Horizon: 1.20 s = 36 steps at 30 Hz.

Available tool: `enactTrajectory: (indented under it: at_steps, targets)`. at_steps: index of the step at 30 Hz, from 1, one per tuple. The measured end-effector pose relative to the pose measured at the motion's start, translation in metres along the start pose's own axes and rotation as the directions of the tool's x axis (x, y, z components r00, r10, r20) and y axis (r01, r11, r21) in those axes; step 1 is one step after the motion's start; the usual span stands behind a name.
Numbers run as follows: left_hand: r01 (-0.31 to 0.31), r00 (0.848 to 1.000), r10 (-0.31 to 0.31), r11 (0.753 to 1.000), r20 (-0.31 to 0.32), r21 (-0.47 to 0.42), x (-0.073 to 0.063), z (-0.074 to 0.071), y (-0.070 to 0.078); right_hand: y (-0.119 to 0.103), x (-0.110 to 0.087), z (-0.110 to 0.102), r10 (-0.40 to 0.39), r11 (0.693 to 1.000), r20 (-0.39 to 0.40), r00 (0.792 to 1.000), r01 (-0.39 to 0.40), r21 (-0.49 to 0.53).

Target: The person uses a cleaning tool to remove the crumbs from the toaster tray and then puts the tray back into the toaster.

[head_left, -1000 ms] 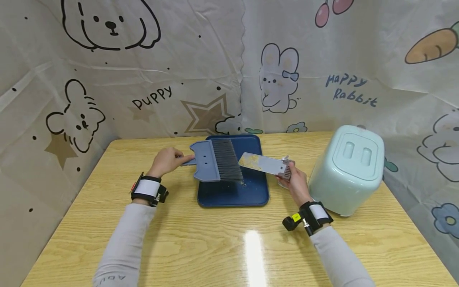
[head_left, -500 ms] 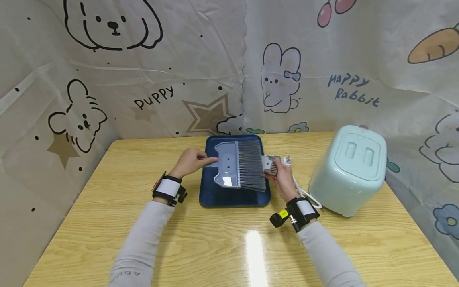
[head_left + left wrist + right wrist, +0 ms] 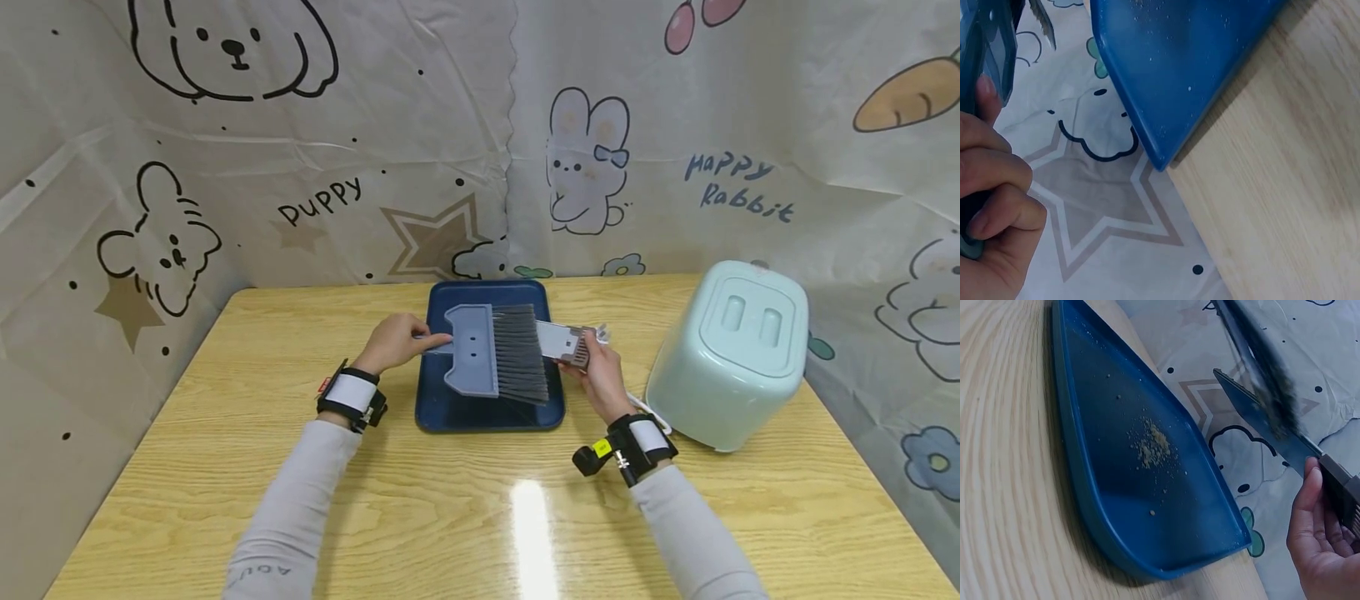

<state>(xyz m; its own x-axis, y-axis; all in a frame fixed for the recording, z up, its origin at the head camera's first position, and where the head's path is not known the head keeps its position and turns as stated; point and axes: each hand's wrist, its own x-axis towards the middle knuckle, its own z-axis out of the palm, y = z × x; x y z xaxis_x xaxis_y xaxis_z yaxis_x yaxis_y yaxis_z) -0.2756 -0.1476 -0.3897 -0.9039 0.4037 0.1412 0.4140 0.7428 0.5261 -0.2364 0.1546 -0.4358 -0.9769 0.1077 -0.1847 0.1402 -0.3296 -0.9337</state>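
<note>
The left hand (image 3: pixel 396 340) grips the brush (image 3: pixel 472 352) by its handle, and the right hand (image 3: pixel 601 372) holds one end of the flat plate (image 3: pixel 558 340), whose other part is over the blue tray (image 3: pixel 487 418), under the brush. I think soft, short strokes with the plate held low work best, so what comes off drops in by the crumbs (image 3: pixel 1152 447). The tray's right edge lies below the plate, and the pale green box (image 3: pixel 723 358) and white cord (image 3: pixel 650 410) are near the right hand, so the left side of the table (image 3: pixel 277 333) gives more room.
</note>
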Motion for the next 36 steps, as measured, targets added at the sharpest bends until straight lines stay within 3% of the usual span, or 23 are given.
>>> enactTrajectory:
  at_steps: [7,20,36]
  targets:
    - [0.055,0.998,-0.055,0.998,0.001,0.024,-0.003,-0.01,-0.004,-0.001,0.001,-0.007,0.025,1.0,-0.013,1.0,-0.025,0.005]
    - [0.109,0.994,-0.109,0.992,-0.004,0.056,-0.01,-0.015,-0.012,-0.001,-0.001,-0.015,0.06,0.997,-0.035,0.998,-0.061,-0.051]
    - [0.138,0.99,-0.138,0.984,-0.006,0.108,-0.013,-0.022,-0.015,-0.001,0.0,-0.017,0.058,0.995,-0.035,0.998,-0.061,-0.084]
